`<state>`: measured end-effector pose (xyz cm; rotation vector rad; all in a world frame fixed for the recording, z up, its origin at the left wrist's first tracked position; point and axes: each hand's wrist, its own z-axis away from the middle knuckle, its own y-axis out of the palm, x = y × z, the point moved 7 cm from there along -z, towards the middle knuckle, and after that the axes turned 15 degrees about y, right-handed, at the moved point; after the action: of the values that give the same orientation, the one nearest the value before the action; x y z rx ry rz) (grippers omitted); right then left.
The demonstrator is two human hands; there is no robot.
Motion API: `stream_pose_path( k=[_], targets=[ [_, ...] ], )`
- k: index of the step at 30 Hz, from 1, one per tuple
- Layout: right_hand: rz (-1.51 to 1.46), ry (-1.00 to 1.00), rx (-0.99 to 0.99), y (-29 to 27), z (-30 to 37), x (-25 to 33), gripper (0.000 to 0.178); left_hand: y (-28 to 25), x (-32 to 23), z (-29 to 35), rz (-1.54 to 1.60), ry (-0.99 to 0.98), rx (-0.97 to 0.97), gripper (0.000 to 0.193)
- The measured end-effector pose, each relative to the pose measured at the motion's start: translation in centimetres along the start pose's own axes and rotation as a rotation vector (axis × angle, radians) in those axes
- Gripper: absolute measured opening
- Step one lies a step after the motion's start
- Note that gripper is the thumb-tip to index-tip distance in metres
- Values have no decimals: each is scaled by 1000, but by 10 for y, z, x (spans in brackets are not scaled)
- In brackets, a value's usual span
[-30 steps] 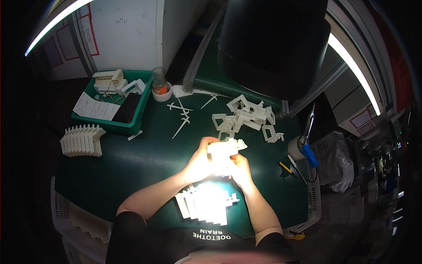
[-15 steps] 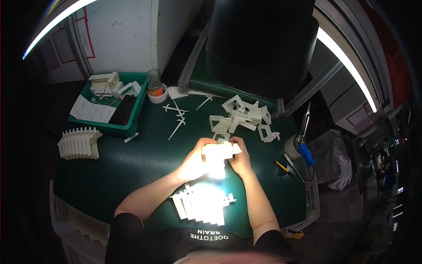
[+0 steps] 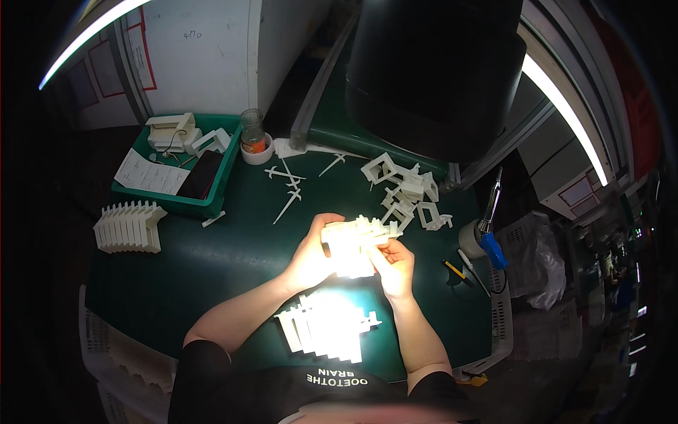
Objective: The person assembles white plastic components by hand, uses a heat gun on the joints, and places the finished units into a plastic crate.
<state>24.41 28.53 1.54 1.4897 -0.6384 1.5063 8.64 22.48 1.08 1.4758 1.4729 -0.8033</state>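
Observation:
My left hand (image 3: 309, 256) is closed around the left side of several white plastic frame pieces (image 3: 349, 249), held together above the table. My right hand (image 3: 397, 272) grips their right end, thumb and fingers against it. Strong glare washes out much of the held pieces, so how they fit together cannot be made out. Just below, between my forearms, a row of similar white plastic parts (image 3: 300, 333) sits on the green table, also partly lost in glare. Beyond my hands lies a loose heap of white frame pieces (image 3: 408, 189).
Farther left are a neat row of white parts (image 3: 128, 227), a green tray (image 3: 227, 169) and a glass jar (image 3: 252, 127). Thin white sprues (image 3: 288, 194) lie mid-table. On the right are a blue-handled soldering iron (image 3: 494, 251) and a yellow pen (image 3: 454, 269). A black lamp-like housing (image 3: 431, 78) overhangs the back.
My right hand has come down and right, its thumb now over the held pieces. The held bundle looks wider. Pieces at the near left of the loose heap are gone from there.

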Motion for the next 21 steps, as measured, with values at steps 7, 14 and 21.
stream_pose_path(
  k=[7,14,21],
  targets=[
    [58,-62,17,14,8,10,5,1,4,0,74,-44,5,67],
    [51,-76,38,16,16,11,7,3,-3,2,86,-31,21,68],
    [63,-73,28,17,19,10,8,3,-5,3,140,-53,18,68]
  ],
)
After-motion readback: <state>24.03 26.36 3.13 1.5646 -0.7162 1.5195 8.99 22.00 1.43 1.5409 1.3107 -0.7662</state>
